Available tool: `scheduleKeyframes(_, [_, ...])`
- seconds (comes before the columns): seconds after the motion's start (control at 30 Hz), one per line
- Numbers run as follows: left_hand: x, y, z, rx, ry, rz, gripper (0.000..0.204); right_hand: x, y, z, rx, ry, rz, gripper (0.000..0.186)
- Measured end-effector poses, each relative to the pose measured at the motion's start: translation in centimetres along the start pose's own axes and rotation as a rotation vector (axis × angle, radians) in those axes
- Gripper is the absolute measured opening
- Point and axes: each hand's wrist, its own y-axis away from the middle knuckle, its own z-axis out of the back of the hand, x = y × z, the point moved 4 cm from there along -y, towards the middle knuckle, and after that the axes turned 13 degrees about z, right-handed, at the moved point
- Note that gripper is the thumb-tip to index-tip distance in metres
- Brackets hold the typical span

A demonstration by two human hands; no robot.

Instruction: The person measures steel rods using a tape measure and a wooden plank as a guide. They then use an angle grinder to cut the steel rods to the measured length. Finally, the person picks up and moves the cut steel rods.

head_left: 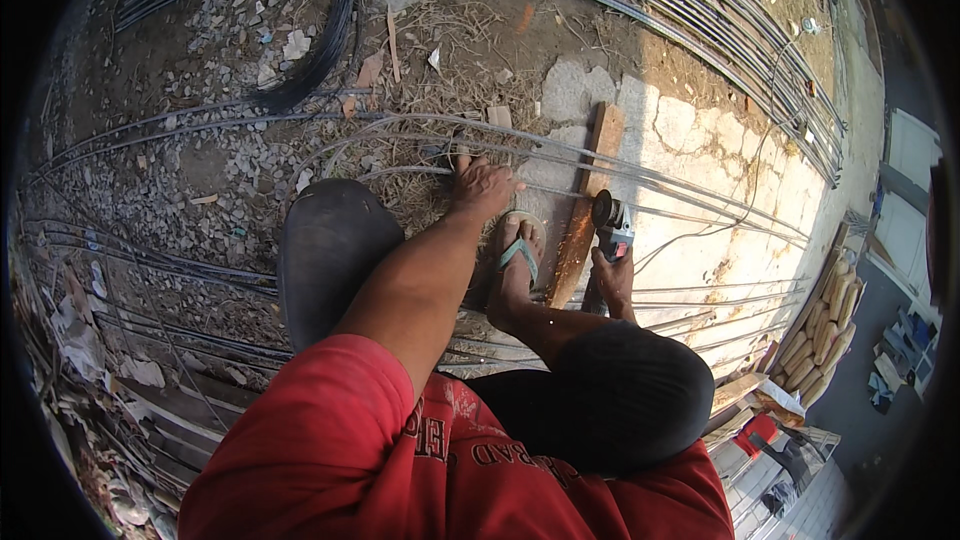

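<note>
My right hand (613, 282) is wrapped round the body of a grey and black angle grinder (615, 232). The grinder's dark disc meets a thin steel rod where it crosses a wooden plank (603, 137), and orange sparks (572, 258) spray back along the plank toward me. Farther left, my left hand (485, 188) is closed on the steel rods (560, 190) near the ground, its thumb toward the grinder. The undersides of its fingers are hidden. Between my hands, my foot in a green-strapped flip-flop (519, 252) stands beside the plank.
Long bundles of steel rods (640, 10) run across the far ground, and more rods (150, 260) lie near left. A bundle of dark wire (320, 65) lies on gravel. The grinder's cord (690, 233) trails right over sunlit concrete (720, 170). Filled sacks (820, 325) are stacked at right.
</note>
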Motion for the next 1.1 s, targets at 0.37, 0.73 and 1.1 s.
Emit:
scheduleKeyframes(0.37, [0.1, -0.1, -0.5, -0.021, 0.025, 0.004, 0.047, 0.2, -0.3, -0.1, -0.007, 0.000, 0.056, 0.063])
scheduleKeyframes(0.73, [-0.4, 0.4, 0.0, -0.089, 0.011, -0.055, 0.040, 1.3, -0.7, 0.5, -0.025, 0.045, 0.075, 0.064])
scheduleKeyframes(1.1, [-0.1, 0.1, -0.2, -0.043, 0.010, -0.020, 0.045, 2.3, -0.9, 0.6, -0.027, 0.076, 0.078, 0.061])
